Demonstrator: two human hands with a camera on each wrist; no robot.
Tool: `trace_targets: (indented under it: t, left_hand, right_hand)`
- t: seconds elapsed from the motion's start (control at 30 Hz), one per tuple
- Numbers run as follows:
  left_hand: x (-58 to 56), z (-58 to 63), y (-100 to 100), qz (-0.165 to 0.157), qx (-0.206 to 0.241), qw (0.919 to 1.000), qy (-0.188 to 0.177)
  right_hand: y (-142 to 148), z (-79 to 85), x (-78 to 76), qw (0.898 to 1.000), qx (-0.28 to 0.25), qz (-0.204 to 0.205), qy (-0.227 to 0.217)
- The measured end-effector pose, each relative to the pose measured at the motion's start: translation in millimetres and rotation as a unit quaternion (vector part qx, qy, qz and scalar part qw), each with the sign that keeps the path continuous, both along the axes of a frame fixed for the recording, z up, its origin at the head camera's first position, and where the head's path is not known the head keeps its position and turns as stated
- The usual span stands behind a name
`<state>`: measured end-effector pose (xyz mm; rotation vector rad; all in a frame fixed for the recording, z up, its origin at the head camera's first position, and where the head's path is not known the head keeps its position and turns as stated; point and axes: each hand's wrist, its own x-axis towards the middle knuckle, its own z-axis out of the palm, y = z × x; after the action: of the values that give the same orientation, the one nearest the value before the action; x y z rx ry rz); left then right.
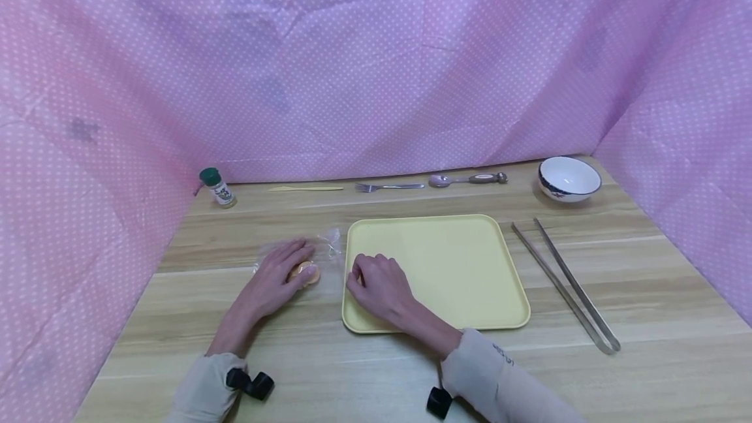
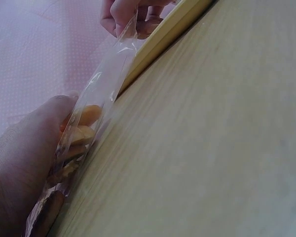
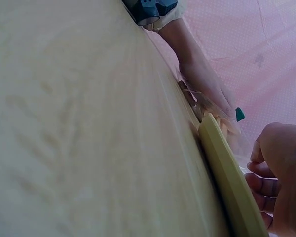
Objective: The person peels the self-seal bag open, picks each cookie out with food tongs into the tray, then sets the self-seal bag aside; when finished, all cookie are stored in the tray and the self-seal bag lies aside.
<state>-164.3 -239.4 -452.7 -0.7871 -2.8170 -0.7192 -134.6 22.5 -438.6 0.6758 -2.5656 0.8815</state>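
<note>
My left hand rests palm-down over a clear plastic bag on the table, its fingers extended and thumb over a round tan-orange food piece. In the left wrist view, several orange and tan pieces with brown parts lie inside the bag; their exact kind cannot be told. My right hand, above the left edge of a yellow tray, has curled fingers. In the left wrist view its fingers pinch the bag's end, which stretches up from the left hand. The left hand partly hides the bag in the head view.
Along the back lie a pale yellow knife, a fork and a spoon. A green-capped shaker stands back left, a white bowl back right. Metal tongs lie right of the tray. Pink dotted cloth surrounds the table.
</note>
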Motion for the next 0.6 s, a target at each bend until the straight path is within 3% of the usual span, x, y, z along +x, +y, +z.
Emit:
trace_targets:
  t: [0.6]
  left_hand:
    - [0.2, 1.8, 0.9, 0.007, -0.002, 0.9998, -0.016]
  right_hand:
    - [2.5, 0.9, -0.7, 0.999, -0.008, -0.008, -0.031]
